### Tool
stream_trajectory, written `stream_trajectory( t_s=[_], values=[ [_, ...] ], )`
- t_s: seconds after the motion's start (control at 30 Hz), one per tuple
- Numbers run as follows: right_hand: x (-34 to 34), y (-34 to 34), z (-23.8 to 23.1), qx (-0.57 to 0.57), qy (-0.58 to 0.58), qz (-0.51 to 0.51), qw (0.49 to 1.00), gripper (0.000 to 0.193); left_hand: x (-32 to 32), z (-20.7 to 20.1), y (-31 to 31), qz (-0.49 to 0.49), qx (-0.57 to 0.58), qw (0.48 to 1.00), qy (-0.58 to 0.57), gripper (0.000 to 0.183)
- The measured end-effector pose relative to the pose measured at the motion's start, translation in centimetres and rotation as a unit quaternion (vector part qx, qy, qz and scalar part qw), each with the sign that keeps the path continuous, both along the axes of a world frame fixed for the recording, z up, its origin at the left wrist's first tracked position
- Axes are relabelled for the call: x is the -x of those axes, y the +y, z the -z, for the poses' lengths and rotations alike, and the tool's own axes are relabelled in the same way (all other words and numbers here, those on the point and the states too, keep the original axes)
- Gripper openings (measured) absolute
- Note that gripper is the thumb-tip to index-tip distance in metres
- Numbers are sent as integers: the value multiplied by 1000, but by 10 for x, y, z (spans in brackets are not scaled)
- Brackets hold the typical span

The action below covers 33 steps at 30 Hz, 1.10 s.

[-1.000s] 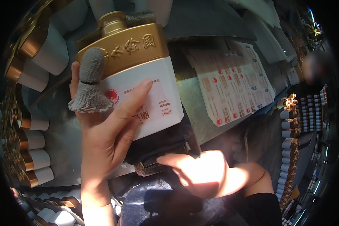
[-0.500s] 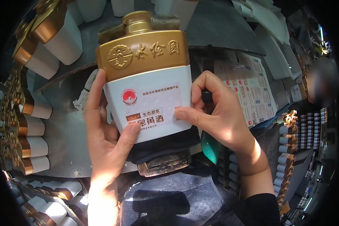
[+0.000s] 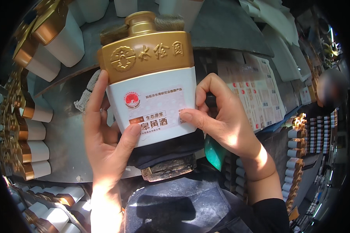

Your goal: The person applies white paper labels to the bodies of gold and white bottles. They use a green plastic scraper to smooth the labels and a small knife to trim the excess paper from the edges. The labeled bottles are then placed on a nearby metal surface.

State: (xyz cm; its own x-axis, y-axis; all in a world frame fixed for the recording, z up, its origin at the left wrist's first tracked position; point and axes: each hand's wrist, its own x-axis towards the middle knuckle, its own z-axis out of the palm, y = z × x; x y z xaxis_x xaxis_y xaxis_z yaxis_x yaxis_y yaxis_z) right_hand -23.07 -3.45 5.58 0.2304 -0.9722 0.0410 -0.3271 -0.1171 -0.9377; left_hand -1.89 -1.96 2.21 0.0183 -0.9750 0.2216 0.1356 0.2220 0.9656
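- We have the white-and-gold bottle in front of us, its lower edge by a dark cloth
- Our left hand grips its left side, fingers partly spread along the edge, thumb on the lower front
- Our right hand pinches the right side, fingers curled, thumb on the label's lower corner
- We see printed sheets lying to the right

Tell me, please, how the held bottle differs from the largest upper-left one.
The held bottle is between the left hand and right hand; the upper-left bottle is untouched. The held bottle shows a label; the upper-left bottle shows none. Both are white and gold.
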Motion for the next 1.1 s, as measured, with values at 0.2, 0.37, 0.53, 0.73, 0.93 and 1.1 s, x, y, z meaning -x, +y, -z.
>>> stream_trajectory(
  t_s=[0.2, 0.37, 0.53, 0.73, 0.93, 1.1],
  values=[
    [4, -6, -8, -91, -70, -25, 993, 21, -14, 11, -2, 19, 1, 999, 31, 88],
    [99, -60, -2, -97, -237, 143, 956, 28, -7, 10, 0, 66, 6, 994, 81, 89],
    [58, -24, -29, 54, -44, 92, 993, 36, -7, 13, 1, 59, -11, 996, 64, 88],
    [-29, -16, -53, 362, 248, -96, 893, 37, -10, 10, 2, 62, -7, 996, 69, 85],
    [-26, -18, -45, 467, 272, -191, 820, 31, -22, 11, 9, 47, -20, 995, 89, 74],
    [-16, -21, -51, 402, 189, -155, 882, 29, -17, 21, 4, 33, 30, 997, 61, 89]
  ],
)
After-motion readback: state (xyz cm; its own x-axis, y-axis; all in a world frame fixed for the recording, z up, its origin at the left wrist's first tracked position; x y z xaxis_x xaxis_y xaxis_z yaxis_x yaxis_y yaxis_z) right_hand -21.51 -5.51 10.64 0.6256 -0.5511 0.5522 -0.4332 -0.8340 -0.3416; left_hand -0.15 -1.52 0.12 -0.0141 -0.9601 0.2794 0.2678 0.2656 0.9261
